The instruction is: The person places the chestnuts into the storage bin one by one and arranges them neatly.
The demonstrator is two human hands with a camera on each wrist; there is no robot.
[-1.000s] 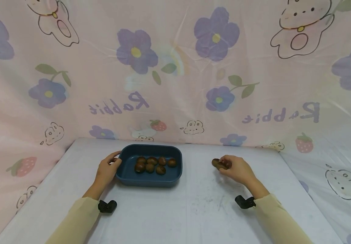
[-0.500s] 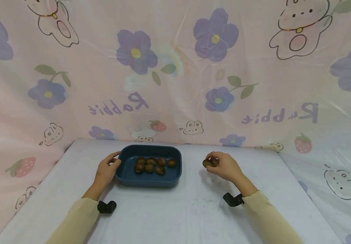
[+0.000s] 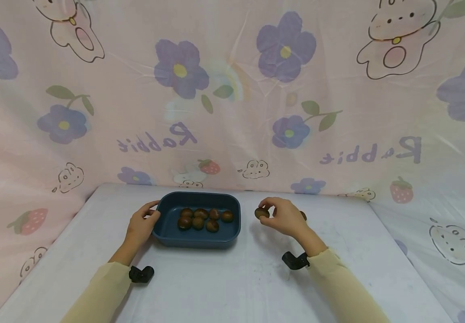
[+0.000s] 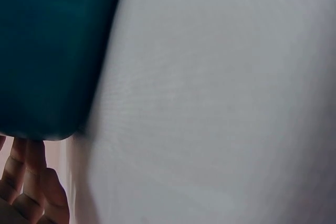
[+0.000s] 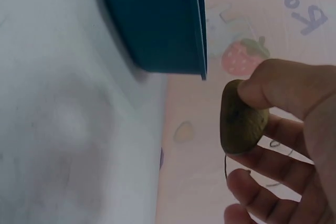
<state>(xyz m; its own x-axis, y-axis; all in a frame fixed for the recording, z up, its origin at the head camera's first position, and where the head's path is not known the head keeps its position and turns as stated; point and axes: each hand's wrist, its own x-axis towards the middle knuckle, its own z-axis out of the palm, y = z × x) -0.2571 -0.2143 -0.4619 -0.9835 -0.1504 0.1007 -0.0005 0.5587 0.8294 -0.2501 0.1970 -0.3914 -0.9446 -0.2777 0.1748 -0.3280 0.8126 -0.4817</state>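
A dark blue rectangular tray [image 3: 196, 242] stands on the table with several brown chestnuts [image 3: 198, 223] lying in it. At the tray's left end my left hand [image 3: 140, 229] touches the outer wall and rim with its fingertips. In the left wrist view those fingers [image 4: 32, 182] reach up to the tray's end wall. My right hand [image 3: 285, 218] pinches one chestnut [image 5: 241, 119] between thumb and fingers, raised to the right of the tray. A further chestnut [image 3: 303, 215] shows partly behind the right hand, over the table's right side.
The table [image 3: 216, 287] has a white covering with faint dark smudges in front of the right hand. A pink curtain [image 3: 232, 134] printed with flowers and rabbits hangs behind. Each wrist carries a small black camera mount [image 3: 295, 260].
My right hand has moved left toward the tray, lifting the pinched chestnut. A chestnut has come into sight behind that hand. The left hand and tray stay in place.
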